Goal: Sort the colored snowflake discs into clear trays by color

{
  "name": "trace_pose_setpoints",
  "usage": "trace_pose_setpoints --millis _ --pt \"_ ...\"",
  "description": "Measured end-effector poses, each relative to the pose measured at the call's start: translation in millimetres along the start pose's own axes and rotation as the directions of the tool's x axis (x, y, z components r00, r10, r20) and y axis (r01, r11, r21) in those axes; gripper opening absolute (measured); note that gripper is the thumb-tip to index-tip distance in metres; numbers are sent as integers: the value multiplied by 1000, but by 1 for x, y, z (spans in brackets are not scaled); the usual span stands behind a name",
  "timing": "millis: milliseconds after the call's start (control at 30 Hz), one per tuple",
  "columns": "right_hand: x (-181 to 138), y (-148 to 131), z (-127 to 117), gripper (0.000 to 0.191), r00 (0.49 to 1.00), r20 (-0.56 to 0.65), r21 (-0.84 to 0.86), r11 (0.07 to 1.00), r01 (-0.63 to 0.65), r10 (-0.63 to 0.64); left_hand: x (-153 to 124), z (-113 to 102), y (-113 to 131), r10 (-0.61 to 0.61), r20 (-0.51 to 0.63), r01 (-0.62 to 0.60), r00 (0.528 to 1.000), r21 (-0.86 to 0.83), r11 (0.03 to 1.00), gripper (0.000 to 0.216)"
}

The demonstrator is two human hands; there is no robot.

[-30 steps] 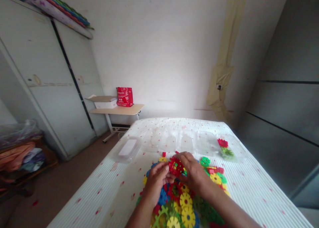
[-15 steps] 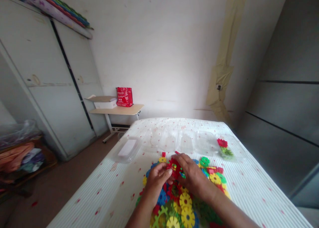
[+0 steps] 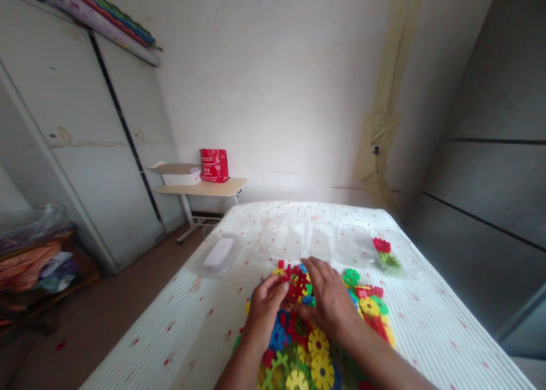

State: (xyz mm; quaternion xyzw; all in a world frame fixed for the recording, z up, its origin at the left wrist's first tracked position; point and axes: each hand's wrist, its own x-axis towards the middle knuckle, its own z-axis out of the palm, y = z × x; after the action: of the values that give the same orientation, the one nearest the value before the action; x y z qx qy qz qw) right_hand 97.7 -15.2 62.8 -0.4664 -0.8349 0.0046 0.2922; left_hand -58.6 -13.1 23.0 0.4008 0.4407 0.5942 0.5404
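Observation:
Both my hands meet over a heap of coloured plastic gear pieces [image 3: 318, 344] on a white dotted bed [image 3: 426, 333]. Between them is a small cluster of joined pieces [image 3: 297, 283], mostly red with bits of yellow and green. My left hand [image 3: 265, 309] pinches its left side with thumb and fingers. My right hand [image 3: 328, 299] covers its right side, fingers curled over the top. The heap spreads from under my wrists toward the right, where more loose red, yellow and green pieces [image 3: 367, 302] lie.
A clear plastic lid or tray [image 3: 218, 254] lies on the bed at left. A clear bag with red and green pieces [image 3: 385, 254] sits at far right. Beyond the bed stand a small table [image 3: 200, 189] with a red bag [image 3: 214, 165], and a wardrobe [image 3: 85, 151].
The cluster has turned in my fingers and sits a little lower and further left. My right hand has shifted over it and my left fingers have closed in on it.

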Motion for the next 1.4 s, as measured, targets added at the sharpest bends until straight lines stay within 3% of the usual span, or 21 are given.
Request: trace_pose_setpoints --millis 233,400,667,800,1067,1267,1400 --pt "-2 -7 13 39 995 -92 -58 997 -44 38 -3 2 5 21 1 -21 1000 66 998 34" --pt "-3 -5 15 46 996 -67 -17 998 -53 52 -5 4 8 16 30 -19 999 125 992 32" --pt "-1 -9 10 46 996 -13 -18 996 -86 86 -7 6 9 -17 -1 17 1000 72 997 35" --pt "-1 -11 10 53 997 -48 -78 995 -64 60 -7 8 11 -18 -27 19 999 55 998 40" --pt "-1 -12 8 49 998 -59 -131 991 16 -23 0 -4 -5 -8 41 6 999 58 998 41" --pt "6 -3 -13 60 1000 13 -50 999 3 -3 -3 -4 -3 -30 79 29 996 11 1000 48" --pt "15 45 -52 57 993 -105 -36 998 -60 56 -1 -9 3 9 51 -12 999 54 998 50"
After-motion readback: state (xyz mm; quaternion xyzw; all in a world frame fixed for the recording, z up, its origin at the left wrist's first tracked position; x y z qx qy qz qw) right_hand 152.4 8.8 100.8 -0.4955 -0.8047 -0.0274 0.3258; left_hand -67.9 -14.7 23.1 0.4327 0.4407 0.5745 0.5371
